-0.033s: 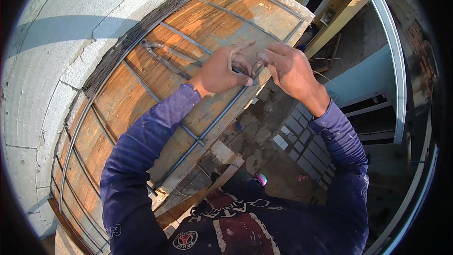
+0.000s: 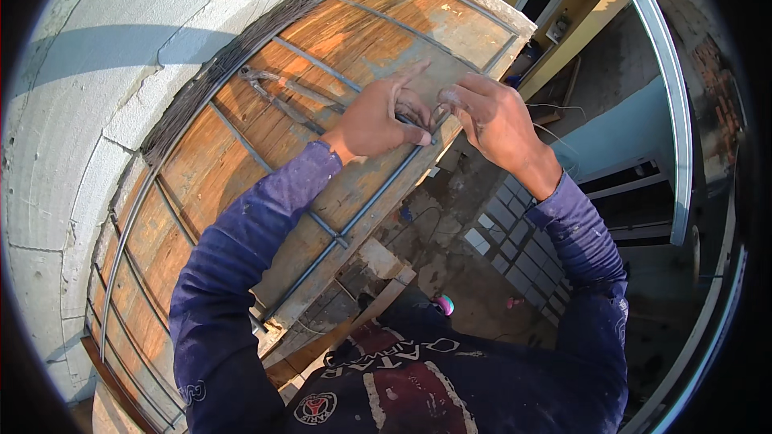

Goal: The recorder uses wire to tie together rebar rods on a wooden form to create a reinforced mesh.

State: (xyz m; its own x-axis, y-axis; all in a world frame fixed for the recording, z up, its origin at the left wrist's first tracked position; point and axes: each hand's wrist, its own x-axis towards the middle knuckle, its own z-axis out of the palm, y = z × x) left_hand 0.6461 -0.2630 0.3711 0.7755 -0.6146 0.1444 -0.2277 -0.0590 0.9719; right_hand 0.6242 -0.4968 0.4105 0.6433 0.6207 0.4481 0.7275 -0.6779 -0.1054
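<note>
My left hand [image 2: 379, 119] curls round a steel rebar rod [image 2: 378, 197] near a crossing at the board's near edge, thumb pressed onto the metal and index finger stretched out. Close to it on the right, my right hand [image 2: 500, 119] has its fingers pinched together at the same crossing. What sits between those fingertips is too small to make out. A worn pair of pincers [image 2: 251, 75] lies beyond my left hand on the wooden boards [image 2: 322, 40], across the rebar grid.
A bundle of thin dark wires [image 2: 197, 96] lies along the pale block wall [image 2: 96, 112] at left. Past the boards' near edge is a drop to a lower floor with stacked tiles [image 2: 515, 229]. A curved metal profile [image 2: 674, 96] rises at right.
</note>
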